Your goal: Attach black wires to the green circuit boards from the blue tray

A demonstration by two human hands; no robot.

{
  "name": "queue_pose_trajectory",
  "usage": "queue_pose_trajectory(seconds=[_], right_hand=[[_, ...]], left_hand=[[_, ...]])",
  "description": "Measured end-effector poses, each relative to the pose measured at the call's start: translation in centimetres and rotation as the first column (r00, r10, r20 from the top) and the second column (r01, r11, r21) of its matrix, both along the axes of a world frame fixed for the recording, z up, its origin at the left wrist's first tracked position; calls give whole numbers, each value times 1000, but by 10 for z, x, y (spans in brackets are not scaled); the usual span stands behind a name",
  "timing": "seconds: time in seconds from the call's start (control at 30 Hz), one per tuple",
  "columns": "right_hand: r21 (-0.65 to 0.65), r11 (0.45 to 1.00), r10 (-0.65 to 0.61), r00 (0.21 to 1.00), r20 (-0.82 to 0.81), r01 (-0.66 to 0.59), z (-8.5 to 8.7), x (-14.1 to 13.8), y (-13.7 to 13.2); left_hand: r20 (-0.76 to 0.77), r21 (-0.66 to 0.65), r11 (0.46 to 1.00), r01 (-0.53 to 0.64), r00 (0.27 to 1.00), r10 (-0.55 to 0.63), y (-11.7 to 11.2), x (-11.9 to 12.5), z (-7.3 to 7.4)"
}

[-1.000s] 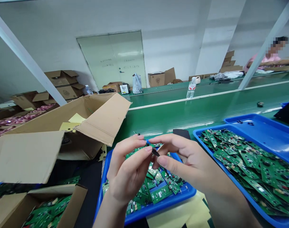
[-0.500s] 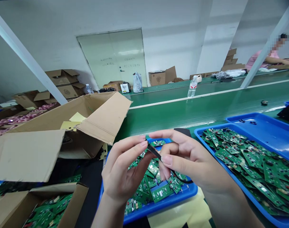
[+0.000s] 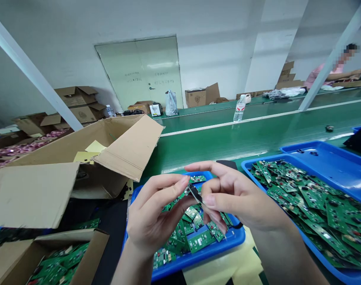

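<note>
Green circuit boards (image 3: 201, 241) — their markings too small to read.

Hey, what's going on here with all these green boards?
A person is pinching a short black cable between the fingers of their left hand and right hand, above a blue tray of green circuit boards. A second blue tray to the right holds a larger heap of boards. Beyond them runs a green conveyor belt, with a co-worker further along it.
</note>
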State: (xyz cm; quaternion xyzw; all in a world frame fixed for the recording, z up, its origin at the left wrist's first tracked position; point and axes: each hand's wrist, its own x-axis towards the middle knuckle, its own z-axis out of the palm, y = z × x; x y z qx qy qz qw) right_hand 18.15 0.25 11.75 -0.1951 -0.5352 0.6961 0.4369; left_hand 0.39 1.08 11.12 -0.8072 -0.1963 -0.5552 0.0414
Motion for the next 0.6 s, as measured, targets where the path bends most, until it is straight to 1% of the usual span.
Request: queue_pose_trajectory(seconds=[0.1,0.2,0.3,0.37,0.43,0.5,0.6], right_hand=[[36,999,-31,998,57,29,0,2,-1],[97,991,-107,988,113,96,0,3,-5],[178,967,-211,964,159,182,1,4,-10],[254,938,-284,943,171,237,2,2,-12],[348,887,-375,914,155,305,1,0,-14],[452,813,-463,878,118,368,-1,-3,-14],[586,700,-544,836,66,409,-6,-5,-13]], left_hand=[[3,-41,998,53,999,-53,-2,1,1],[-3,-82,993,90,996,-90,-3,3,1],[17,-137,982,127,992,-125,-3,5,-1],[61,-177,970,165,986,-156,-2,6,-4],[113,-214,954,209,976,-188,-2,7,-7],[174,-260,930,259,960,-219,-1,8,-9],[293,-346,870,351,921,-255,-3,11,-9]])
